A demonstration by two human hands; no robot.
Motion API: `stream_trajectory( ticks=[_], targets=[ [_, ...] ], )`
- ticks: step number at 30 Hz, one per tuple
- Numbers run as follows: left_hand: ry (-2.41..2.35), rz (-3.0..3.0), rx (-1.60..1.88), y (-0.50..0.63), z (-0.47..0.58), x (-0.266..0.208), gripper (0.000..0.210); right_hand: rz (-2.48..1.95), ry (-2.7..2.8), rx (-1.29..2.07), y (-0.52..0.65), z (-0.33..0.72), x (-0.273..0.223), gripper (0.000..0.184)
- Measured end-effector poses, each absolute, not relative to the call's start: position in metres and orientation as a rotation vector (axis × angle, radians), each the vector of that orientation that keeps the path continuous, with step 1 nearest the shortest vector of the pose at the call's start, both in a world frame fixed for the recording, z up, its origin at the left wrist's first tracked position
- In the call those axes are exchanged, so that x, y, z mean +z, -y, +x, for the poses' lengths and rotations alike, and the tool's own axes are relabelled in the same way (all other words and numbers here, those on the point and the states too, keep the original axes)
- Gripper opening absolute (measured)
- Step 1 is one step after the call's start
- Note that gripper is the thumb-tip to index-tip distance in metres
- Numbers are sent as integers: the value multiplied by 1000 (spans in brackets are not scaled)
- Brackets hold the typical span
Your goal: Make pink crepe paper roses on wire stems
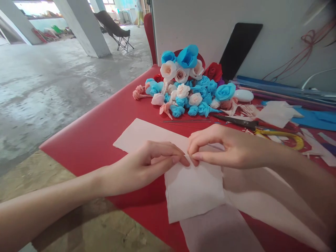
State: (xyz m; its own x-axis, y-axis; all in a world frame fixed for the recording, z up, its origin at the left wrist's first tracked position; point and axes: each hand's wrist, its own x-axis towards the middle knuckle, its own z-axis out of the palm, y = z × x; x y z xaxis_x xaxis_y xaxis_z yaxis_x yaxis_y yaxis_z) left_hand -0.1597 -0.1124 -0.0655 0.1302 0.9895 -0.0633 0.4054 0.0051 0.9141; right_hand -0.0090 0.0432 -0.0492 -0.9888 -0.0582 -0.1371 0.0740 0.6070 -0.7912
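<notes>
My left hand and my right hand meet over a pale sheet of crepe paper. Thumb and fingers of each hand pinch the top edge of that sheet, a short gap between the two sets of fingertips. The sheet hangs down toward me in a rough rectangle. Behind my fingers, another pale paper strip lies flat on the red table. A thinner, mauve-looking paper piece shows beneath the near edge, and a long pale strip runs under my right forearm.
A heap of blue, white, pink and red paper flowers sits at the back of the red table. Thin wires lie before it. Yellow-handled scissors and paper scraps are on the right, near a black panel.
</notes>
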Motion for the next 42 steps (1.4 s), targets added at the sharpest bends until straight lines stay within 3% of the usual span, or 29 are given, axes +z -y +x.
stream_trajectory(
  ticks=[7,10,16,25,31,36,42],
  targets=[
    [-1553,1547,885,112,-163,-60,23,285,-2842,-1188,-75,11,-31,24],
    [-1606,1569,947,111,-160,-64,19,371,-2961,-1266,-71,9,-31,18],
    [-1667,1598,977,109,-157,-70,21,90,-2798,-1362,-49,-4,-43,17],
    [-1637,1569,960,112,-156,-69,21,108,-2789,-1207,-52,-2,-41,19],
    [-1656,1511,1020,112,-155,-66,19,538,-2980,-1055,-74,10,-38,24],
    [-1705,1524,1045,111,-154,-64,18,479,-2772,-1234,-65,3,-43,16],
    [-1618,1626,974,112,-156,-67,26,452,-2607,-1699,-42,-8,-46,13]
  ],
)
